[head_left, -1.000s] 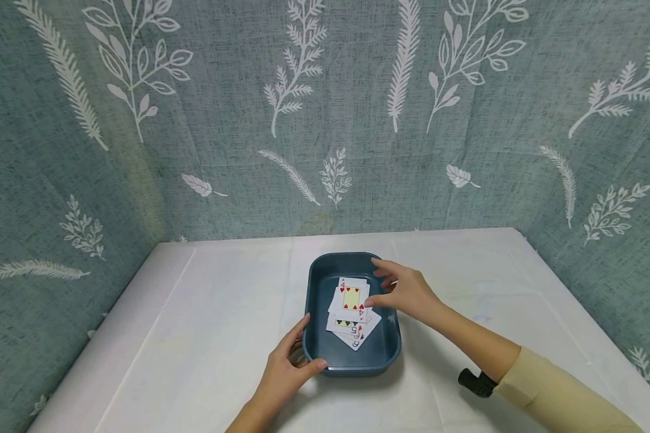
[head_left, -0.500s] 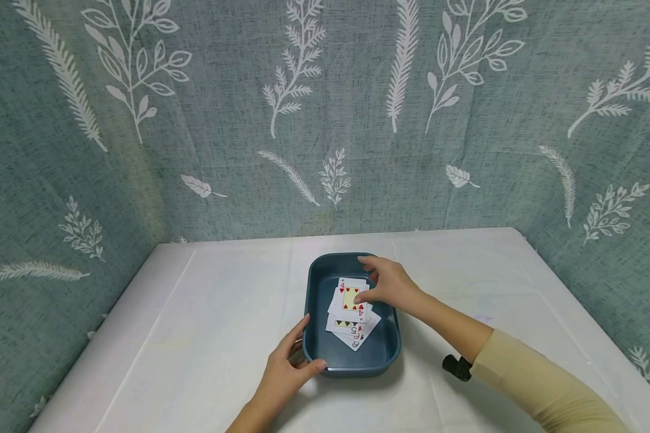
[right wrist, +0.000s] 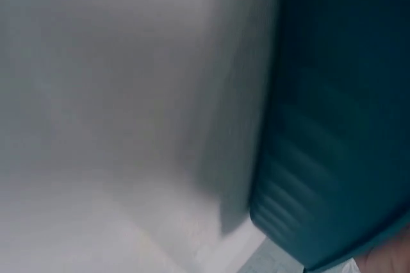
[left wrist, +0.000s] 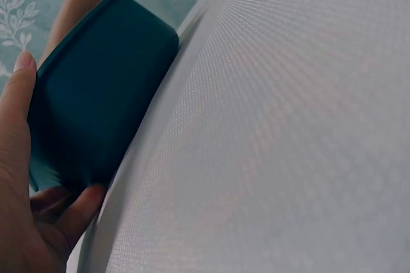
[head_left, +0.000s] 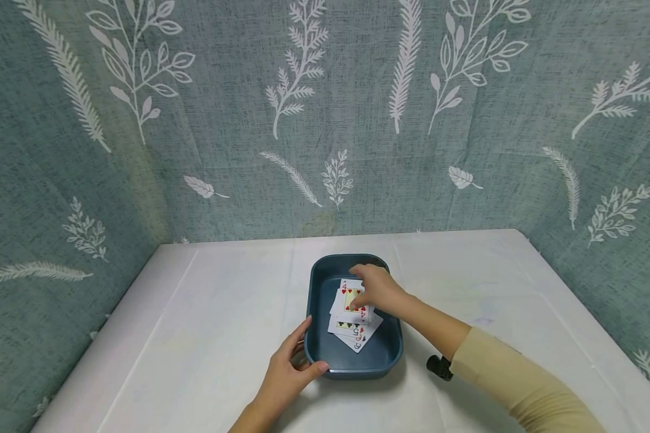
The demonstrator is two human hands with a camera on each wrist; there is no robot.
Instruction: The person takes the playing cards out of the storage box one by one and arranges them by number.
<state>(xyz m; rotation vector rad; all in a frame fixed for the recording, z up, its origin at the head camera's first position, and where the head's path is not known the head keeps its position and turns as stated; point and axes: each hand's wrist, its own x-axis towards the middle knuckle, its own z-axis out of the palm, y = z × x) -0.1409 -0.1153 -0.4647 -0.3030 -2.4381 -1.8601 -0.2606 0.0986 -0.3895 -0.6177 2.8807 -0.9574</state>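
Observation:
A dark teal tray (head_left: 391, 347) sits in the middle of the white table and holds a small pile of playing cards (head_left: 351, 320), a four of hearts on top. My right hand (head_left: 376, 288) reaches into the tray from the right, its curled fingers down on the top card. My left hand (head_left: 288, 371) grips the tray's near left corner, thumb on the rim. In the left wrist view the tray's outer wall (left wrist: 102, 93) fills the left side, with my thumb (left wrist: 16, 113) against it. The right wrist view shows only a blurred tray wall (right wrist: 339, 125).
White cloth covers the table (head_left: 206, 313), bare on both sides of the tray. Patterned teal fabric walls (head_left: 325, 120) close in the back and both sides. A black wrist strap (head_left: 439, 367) shows under the right sleeve.
My right hand has moved left and down from above the tray's right rim onto the top card. The left hand and the tray have stayed in place.

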